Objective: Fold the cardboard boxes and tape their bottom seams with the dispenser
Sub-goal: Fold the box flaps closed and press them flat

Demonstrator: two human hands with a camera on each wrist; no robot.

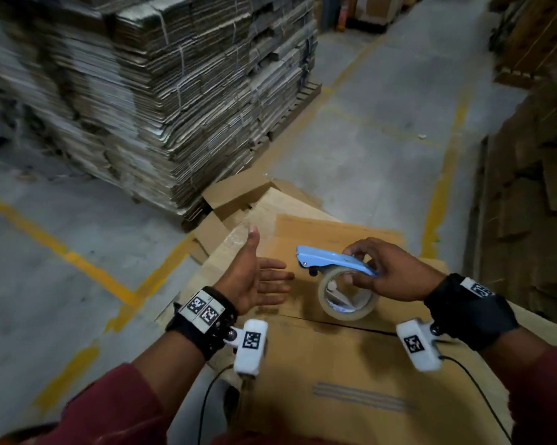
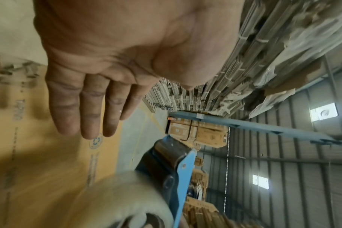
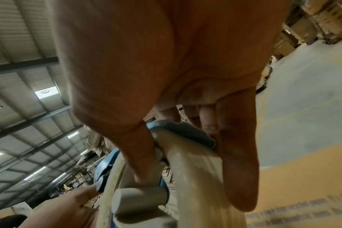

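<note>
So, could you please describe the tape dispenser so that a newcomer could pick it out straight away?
Start at the tall pallet stack of flat cardboard on the left, then come down to the brown box right in front of the person. Above it, the right hand grips the tape dispenser: the only blue thing there, with a clear tape roll hanging beneath.

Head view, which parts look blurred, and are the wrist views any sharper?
Head view: the stacked cardboard at left is motion-smeared, while the right hand gripping the tape dispenser stays fairly sharp. Left wrist view: the tape roll is a soft blur. Right wrist view: the close palm is soft, the edges bent by the lens.
</note>
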